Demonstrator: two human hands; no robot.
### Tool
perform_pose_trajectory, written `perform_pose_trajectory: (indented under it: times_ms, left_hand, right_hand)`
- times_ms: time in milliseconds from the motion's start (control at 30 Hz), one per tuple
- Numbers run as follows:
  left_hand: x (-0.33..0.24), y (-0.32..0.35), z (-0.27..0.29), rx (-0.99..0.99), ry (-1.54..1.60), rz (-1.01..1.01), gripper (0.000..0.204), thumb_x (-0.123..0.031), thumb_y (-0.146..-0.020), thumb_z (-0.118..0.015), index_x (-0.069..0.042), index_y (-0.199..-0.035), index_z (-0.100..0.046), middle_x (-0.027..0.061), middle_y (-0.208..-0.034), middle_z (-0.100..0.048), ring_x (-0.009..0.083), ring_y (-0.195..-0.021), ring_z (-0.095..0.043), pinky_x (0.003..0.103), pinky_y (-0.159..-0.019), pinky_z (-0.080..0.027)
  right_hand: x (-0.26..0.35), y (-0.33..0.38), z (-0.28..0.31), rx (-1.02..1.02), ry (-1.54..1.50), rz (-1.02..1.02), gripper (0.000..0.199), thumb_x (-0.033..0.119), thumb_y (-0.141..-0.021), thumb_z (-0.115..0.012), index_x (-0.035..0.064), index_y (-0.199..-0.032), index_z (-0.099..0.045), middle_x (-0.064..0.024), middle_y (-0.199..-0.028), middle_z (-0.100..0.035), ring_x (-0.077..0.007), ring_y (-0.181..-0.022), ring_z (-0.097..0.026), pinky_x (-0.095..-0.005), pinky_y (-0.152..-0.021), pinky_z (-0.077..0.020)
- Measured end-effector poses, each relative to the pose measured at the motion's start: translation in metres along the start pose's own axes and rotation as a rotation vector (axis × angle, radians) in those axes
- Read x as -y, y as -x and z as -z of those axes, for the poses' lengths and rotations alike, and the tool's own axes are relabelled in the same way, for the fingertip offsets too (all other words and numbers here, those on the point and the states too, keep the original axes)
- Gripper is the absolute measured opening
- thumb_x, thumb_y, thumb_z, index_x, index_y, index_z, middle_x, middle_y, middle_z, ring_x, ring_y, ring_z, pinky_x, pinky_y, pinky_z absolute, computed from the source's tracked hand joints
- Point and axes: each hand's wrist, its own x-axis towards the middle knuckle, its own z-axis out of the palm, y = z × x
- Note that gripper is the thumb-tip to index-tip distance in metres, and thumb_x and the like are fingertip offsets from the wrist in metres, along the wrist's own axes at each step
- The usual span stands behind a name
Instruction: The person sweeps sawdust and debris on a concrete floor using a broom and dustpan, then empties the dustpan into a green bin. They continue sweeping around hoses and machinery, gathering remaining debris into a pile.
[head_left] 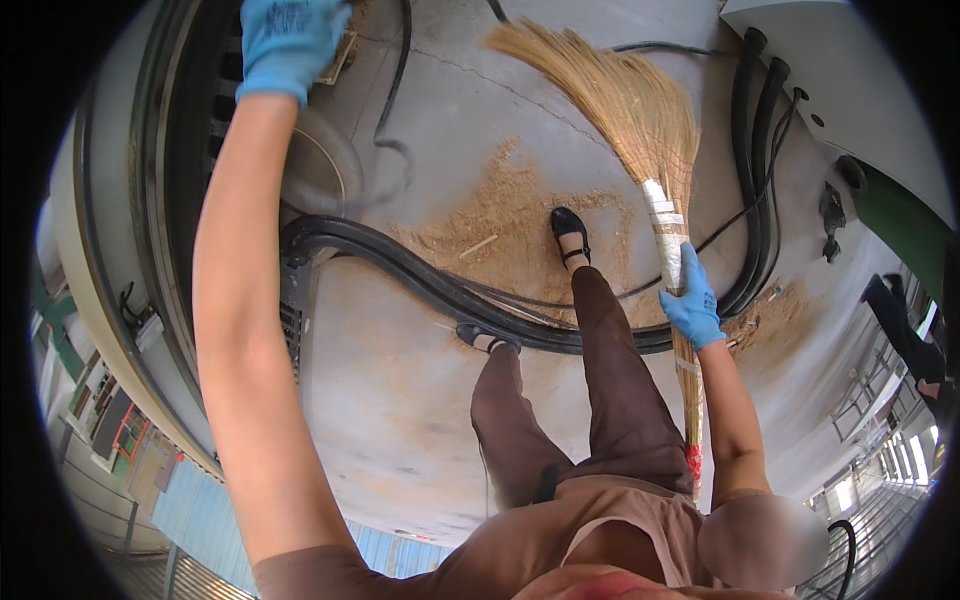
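My right hand, in a light blue glove, is wrapped round the taped handle of a straw broom. The bristles fan out toward the far side and curve left, and the handle runs back beside my right leg. My left hand, gloved the same way, reaches far forward at the upper left next to a dark machine edge. Its fingers are partly cut off by the picture's edge, so their grip does not show. A small pale, box-like piece sits beside it. Sawdust-like brown debris lies on the floor around my feet.
Thick black hoses curve across the grey floor between my feet. More dark hoses run down at the right from a pale machine housing. Another debris patch lies at the right. Another person's dark-clothed legs show at the far right.
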Motion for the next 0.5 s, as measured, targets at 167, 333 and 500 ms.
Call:
perform_pose_trajectory:
  times_ms: [167, 333, 500]
  left_hand:
    - [-0.026, -0.066, -0.015, 0.144, 0.365, 0.207, 0.044, -0.024, -0.085, -0.071, -0.008, -0.126, -0.067, 0.0204, -0.123, -0.069, 0.0365, -0.115, -0.065, 0.045, -0.099, -0.052]
    - [-0.092, 0.03, -0.075, 0.084, 0.637, 0.021, 0.049, -0.031, -0.086, -0.066, -0.007, -0.129, -0.065, 0.0219, -0.123, -0.069, 0.0384, -0.113, -0.066, 0.049, -0.098, -0.053]
    - [-0.157, 0.231, -0.069, 0.684, 0.85, 0.218, 0.05, -0.033, -0.086, -0.068, -0.004, -0.126, -0.067, 0.0236, -0.125, -0.068, 0.0428, -0.115, -0.065, 0.05, -0.1, -0.052]
  right_hand:
    - [-0.028, -0.035, 0.001, 0.038, 0.024, -0.162, 0.096, 0.025, -0.078, -0.073, 0.0092, -0.161, -0.028, -0.0309, -0.138, -0.054, -0.0465, -0.126, -0.056, -0.0476, -0.107, -0.0468]
    - [-0.048, -0.054, -0.008, 0.143, -0.198, -0.341, 0.102, 0.021, -0.072, -0.076, 0.0049, -0.161, -0.028, -0.031, -0.138, -0.058, -0.0423, -0.13, -0.057, -0.0433, -0.108, -0.0459]
    - [-0.06, -0.037, -0.035, 0.47, -0.506, -0.582, 0.092, 0.021, -0.071, -0.076, -0.002, -0.152, -0.039, -0.0287, -0.125, -0.065, -0.0344, -0.113, -0.065, -0.0403, -0.098, -0.0509]
